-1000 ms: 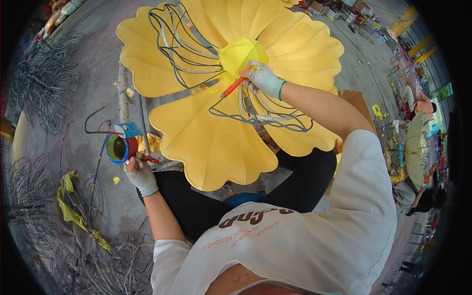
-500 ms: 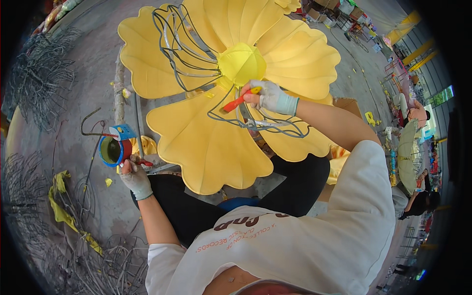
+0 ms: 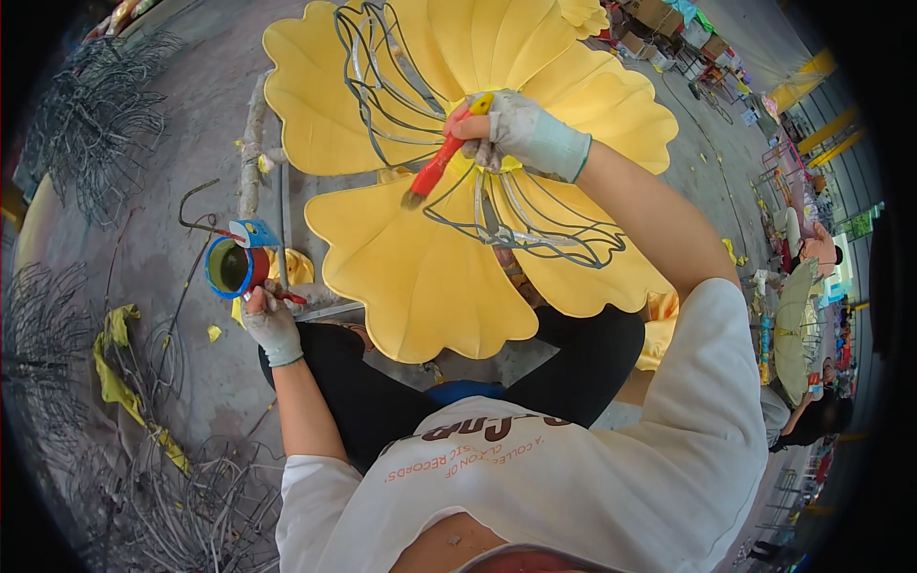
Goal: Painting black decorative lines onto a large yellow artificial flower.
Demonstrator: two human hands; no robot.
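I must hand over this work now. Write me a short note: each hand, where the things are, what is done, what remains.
Right hand: gloved, fingers closed on a red-handled brush, bristles just above the yellow fabric flower.
Left hand: gloved, holding the small blue-rimmed can by its handle, left of the flower.
Done: several petals are covered in yellow fabric.
Left: two wire petal frames are bare, near the brush and above it.
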